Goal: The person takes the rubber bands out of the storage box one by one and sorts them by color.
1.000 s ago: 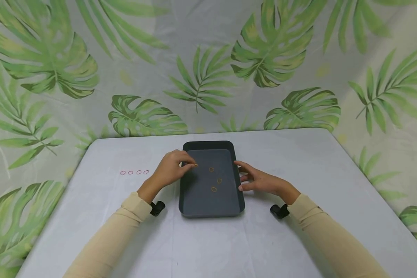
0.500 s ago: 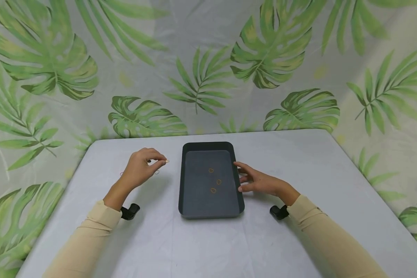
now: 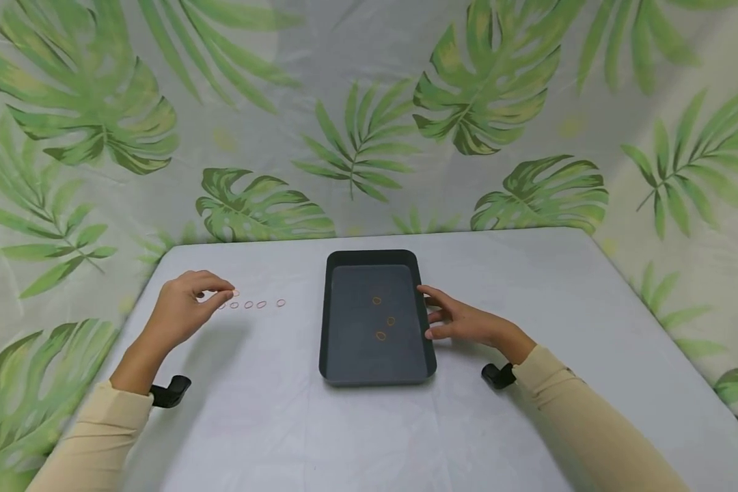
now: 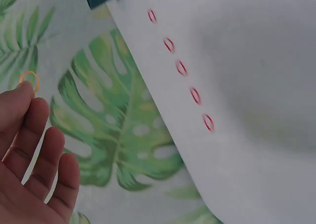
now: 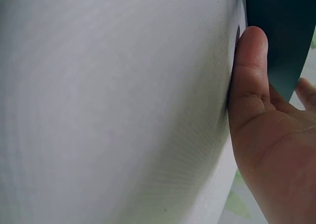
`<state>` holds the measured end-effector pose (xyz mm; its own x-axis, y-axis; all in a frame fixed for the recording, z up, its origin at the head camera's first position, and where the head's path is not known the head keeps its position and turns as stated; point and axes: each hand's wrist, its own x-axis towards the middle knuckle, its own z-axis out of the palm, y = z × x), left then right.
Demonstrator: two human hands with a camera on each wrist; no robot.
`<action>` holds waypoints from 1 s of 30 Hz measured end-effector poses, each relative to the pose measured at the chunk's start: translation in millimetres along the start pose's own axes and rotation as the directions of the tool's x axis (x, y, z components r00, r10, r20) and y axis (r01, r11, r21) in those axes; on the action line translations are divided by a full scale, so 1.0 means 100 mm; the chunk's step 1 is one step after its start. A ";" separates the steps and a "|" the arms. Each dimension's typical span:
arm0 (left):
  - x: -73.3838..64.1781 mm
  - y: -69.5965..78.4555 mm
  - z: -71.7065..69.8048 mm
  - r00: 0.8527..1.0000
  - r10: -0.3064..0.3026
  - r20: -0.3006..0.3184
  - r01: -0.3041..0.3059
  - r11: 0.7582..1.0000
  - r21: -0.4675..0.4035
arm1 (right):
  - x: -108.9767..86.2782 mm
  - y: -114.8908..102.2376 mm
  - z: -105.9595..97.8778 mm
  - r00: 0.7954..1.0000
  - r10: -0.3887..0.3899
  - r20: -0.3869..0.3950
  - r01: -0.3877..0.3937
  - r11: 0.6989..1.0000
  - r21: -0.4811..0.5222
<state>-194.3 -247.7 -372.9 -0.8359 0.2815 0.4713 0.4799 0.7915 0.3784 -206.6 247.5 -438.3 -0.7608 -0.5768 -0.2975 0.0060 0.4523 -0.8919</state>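
Note:
My left hand [image 3: 187, 307] is raised over the left part of the table, pinching a small orange rubber band [image 4: 37, 79] between thumb and forefinger. Close by, several red rubber bands [image 3: 261, 305] lie in a row on the white cloth; the left wrist view shows them too. Three orange rubber bands [image 3: 380, 335] lie apart in a dark grey rectangular tray [image 3: 369, 365] at the middle of the table. Against the tray's right side rests my right hand [image 3: 470, 323], its fingers spread and fairly straight. In the right wrist view its thumb [image 5: 250, 61] is at the tray wall.
A white cloth covers the table [image 3: 369, 437]. Behind it hangs a leaf-patterned curtain [image 3: 369, 123]. Each wrist carries a black camera, the left one [image 3: 171, 391] and the right one [image 3: 498, 376].
My left hand has moved left from over the tray to the row of red rubber bands, carrying the orange rubber band. My right hand has stayed at the tray's side.

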 end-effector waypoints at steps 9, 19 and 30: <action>-0.25 -0.56 -0.20 0.918 -0.373 0.137 0.379 0.925 -0.017 | 0.00 0.00 -0.01 1.000 0.001 -0.004 -0.001 1.000 -0.011; -0.40 -0.74 -0.25 0.893 -0.426 0.147 0.428 0.904 0.019 | 0.01 -0.01 -0.01 1.000 0.001 -0.010 -0.002 1.000 -0.018; -0.33 -0.63 -0.03 0.872 -0.417 0.255 0.419 0.907 0.048 | 0.01 -0.02 0.00 1.000 0.014 -0.005 -0.014 1.000 -0.007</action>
<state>-196.9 -308.5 -410.3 -0.9973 0.0544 0.0501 0.0722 0.8616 0.5025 -207.2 246.1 -436.5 -0.7639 -0.5667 -0.3086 0.0122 0.4655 -0.8850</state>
